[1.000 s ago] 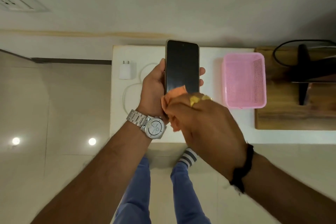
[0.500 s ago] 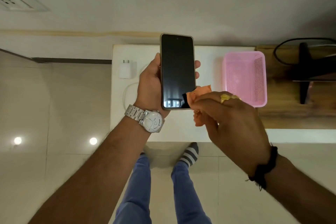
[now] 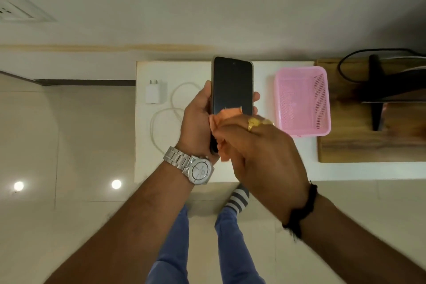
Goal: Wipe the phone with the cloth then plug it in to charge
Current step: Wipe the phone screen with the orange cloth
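The phone [image 3: 231,90], gripped upright above the white table [image 3: 258,168] by the left hand [image 3: 196,122], is in the wiping step, the right hand [image 3: 260,152] pinching the orange cloth [image 3: 224,120] against its lower screen; next, the charger [image 3: 154,94] and cable [image 3: 166,120] at left.

right hand [image 3: 260,154] and orange cloth [image 3: 224,122] back over phone [image 3: 231,90] screen's lower part, from its right edge

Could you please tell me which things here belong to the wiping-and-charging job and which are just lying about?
For the job: phone in left hand; orange cloth in right hand; charger plug; white cable.
Lying about: pink basket; wooden board.
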